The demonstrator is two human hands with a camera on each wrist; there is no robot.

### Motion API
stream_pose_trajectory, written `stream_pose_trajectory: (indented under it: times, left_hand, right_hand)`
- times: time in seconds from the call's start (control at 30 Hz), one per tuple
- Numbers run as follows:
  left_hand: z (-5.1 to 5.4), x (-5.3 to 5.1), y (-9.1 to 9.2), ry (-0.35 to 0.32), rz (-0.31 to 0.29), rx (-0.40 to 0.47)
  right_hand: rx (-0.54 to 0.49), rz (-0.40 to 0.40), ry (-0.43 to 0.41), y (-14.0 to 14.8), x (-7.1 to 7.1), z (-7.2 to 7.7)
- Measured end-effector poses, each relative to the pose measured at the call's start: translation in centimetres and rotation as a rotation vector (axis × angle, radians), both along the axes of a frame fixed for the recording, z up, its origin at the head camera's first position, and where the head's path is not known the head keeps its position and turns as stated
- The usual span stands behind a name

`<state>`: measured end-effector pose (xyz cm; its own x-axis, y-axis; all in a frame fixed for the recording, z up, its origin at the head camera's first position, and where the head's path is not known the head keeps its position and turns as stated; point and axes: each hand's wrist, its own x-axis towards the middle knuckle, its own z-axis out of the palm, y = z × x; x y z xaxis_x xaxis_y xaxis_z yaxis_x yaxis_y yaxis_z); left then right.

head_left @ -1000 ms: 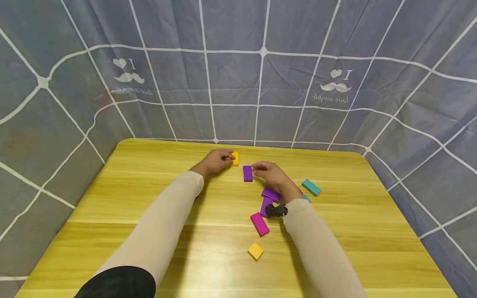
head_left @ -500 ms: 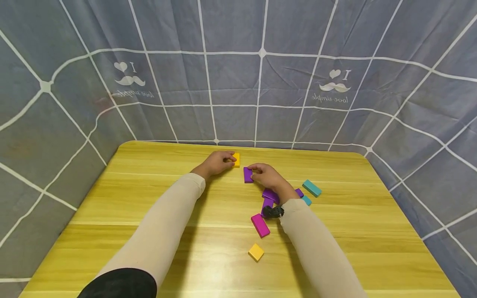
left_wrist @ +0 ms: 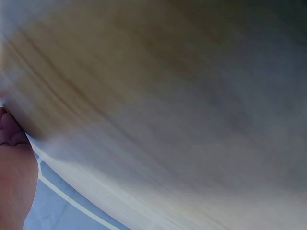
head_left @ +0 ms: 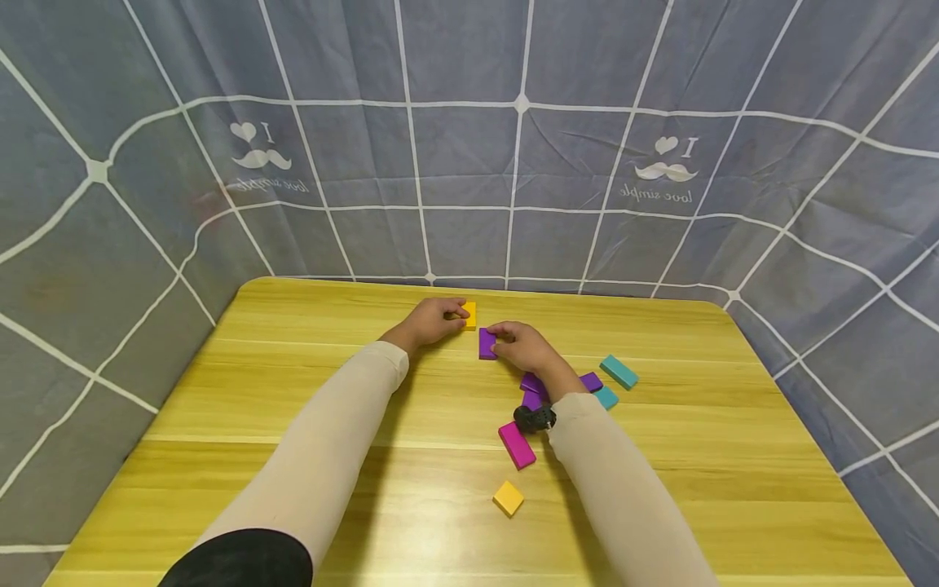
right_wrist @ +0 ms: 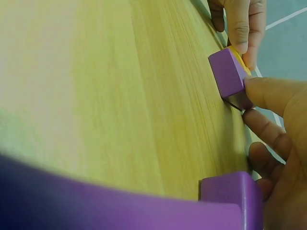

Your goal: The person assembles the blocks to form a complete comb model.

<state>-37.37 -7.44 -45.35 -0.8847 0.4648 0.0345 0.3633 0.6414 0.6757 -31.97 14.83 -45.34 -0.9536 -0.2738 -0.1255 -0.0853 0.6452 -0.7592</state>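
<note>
At the table's far edge, my left hand (head_left: 434, 320) pinches a yellow block (head_left: 470, 315) between thumb and index finger. Just nearer and to its right, a purple block (head_left: 487, 344) is gripped at its right side by the thumb and fingers of my right hand (head_left: 526, 346). Seen from the right wrist, the thumb presses the purple block (right_wrist: 226, 74) with a finger below it, while the yellow block (right_wrist: 240, 58) shows behind, by the left hand's fingers. Only skin at the left edge and a blurred surface show in the left wrist view.
Several purple blocks (head_left: 591, 381) lie under and beside my right forearm, two teal blocks (head_left: 619, 372) farther right. A magenta block (head_left: 517, 445) and a small yellow block (head_left: 509, 499) are nearer. A grey-blue curtain (head_left: 469, 155) surrounds the wooden table (head_left: 293, 367).
My right hand has moved left from beside the purple block and taken hold of it; that block has shifted slightly left. The left hand stays at the yellow block, which is slightly farther right.
</note>
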Motion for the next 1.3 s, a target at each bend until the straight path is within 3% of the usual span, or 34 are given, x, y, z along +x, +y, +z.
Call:
stream_pose_trajectory:
  times: [1.3]
  left_hand:
    - [0.1,0.1,-0.2,0.01,-0.018,-0.009]
  right_hand:
    - [-0.011,0.056,0.004,-2.2,-0.1,0.1]
